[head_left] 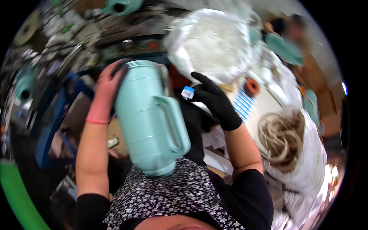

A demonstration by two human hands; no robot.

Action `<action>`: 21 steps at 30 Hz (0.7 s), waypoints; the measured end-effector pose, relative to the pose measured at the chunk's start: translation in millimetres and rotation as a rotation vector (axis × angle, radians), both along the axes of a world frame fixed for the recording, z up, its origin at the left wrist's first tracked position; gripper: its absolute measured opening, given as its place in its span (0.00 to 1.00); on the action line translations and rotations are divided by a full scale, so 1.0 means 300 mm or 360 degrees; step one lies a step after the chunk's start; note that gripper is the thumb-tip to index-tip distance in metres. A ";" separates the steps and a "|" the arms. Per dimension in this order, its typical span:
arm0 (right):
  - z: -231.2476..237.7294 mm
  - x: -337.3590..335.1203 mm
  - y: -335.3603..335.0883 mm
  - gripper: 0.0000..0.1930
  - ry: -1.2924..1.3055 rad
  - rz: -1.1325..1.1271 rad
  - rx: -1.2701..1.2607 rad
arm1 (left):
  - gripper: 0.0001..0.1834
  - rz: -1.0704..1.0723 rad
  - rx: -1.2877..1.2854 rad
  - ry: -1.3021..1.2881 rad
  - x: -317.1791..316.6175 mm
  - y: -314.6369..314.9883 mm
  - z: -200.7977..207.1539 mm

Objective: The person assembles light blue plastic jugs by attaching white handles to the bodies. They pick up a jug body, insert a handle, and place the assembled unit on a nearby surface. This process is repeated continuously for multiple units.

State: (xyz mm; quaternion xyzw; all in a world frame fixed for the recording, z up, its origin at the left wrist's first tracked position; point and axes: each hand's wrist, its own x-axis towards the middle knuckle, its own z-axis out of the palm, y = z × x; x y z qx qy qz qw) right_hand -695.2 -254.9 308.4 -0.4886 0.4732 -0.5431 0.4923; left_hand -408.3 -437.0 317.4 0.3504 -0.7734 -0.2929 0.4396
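A mint-green plastic jug body (pixel 140 111) with a long side handle (pixel 177 126) lies tilted in front of me, its threaded neck away from me and its lower end against my flowered apron. My left hand (pixel 109 82), in a pink and black glove, grips the jug near its threaded end. In a black glove, my right hand (pixel 212 94) is raised to the right of the jug, apart from it. A small blue and white sticker (pixel 188 92) sits at its thumb and fingertips, while the index finger points outward.
A white-lined tub (pixel 214 44) of clear plastic pieces stands ahead. To the right are a sheet of blue stickers (pixel 243 102), a brown tape roll (pixel 252 87) and a bag of beige rings (pixel 281 140). A blue metal frame (pixel 57 119) stands left. Another person (pixel 285 34) works far right.
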 end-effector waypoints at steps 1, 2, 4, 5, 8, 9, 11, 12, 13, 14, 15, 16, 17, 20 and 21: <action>0.031 0.025 -0.053 0.29 -0.0123 0.0138 0.0046 | 0.17 -0.0065 -0.0095 0.0045 -0.006 0.002 -0.012; 0.096 0.097 -0.096 0.30 -0.0292 0.0168 0.0051 | 0.17 -0.0053 -0.0123 0.0033 0.011 -0.011 -0.005; 0.097 0.137 -0.198 0.31 -0.0033 0.0388 0.0040 | 0.16 -0.0123 0.0049 0.0096 0.018 0.017 0.042; 0.086 0.176 -0.236 0.32 -0.0048 0.0468 0.0081 | 0.16 -0.0049 0.0068 0.0052 0.038 0.037 0.048; 0.089 0.208 -0.301 0.33 0.0120 0.0554 0.0091 | 0.16 -0.0011 0.0117 0.0115 0.072 0.046 0.045; 0.076 0.210 -0.313 0.33 0.0115 0.0575 0.0069 | 0.16 0.0011 0.0124 0.0108 0.076 0.047 0.031; 0.056 0.228 -0.312 0.32 0.0103 0.0532 -0.0002 | 0.16 0.0043 0.0127 0.0106 0.079 0.044 0.005; 0.043 0.242 -0.311 0.33 0.0109 0.0535 -0.0062 | 0.15 0.0056 0.0124 0.0112 0.082 0.037 -0.007; 0.032 0.250 -0.309 0.33 0.0115 0.0534 -0.0122 | 0.15 0.0066 0.0120 0.0116 0.082 0.034 -0.019; 0.039 0.254 -0.320 0.36 0.0403 0.0552 0.0058 | 0.15 0.0066 0.0169 0.0107 0.088 0.054 -0.028; -0.022 0.231 -0.326 0.37 0.0569 0.0396 -0.0006 | 0.15 0.0039 0.0182 0.0118 0.080 0.055 -0.022; -0.116 0.177 -0.358 0.38 0.0753 0.0222 -0.0101 | 0.15 0.0002 0.0158 0.0145 0.063 0.036 0.007; -0.123 0.174 -0.355 0.39 0.0926 0.0081 -0.0164 | 0.15 -0.0007 0.0231 0.0196 0.065 0.033 0.001; -0.114 0.163 -0.381 0.40 0.0658 0.0026 -0.0714 | 0.16 -0.0096 0.0404 0.0353 0.055 0.020 -0.036; -0.094 0.187 -0.391 0.40 0.0606 -0.0009 -0.0984 | 0.15 -0.0100 0.0390 0.0348 0.022 0.033 -0.034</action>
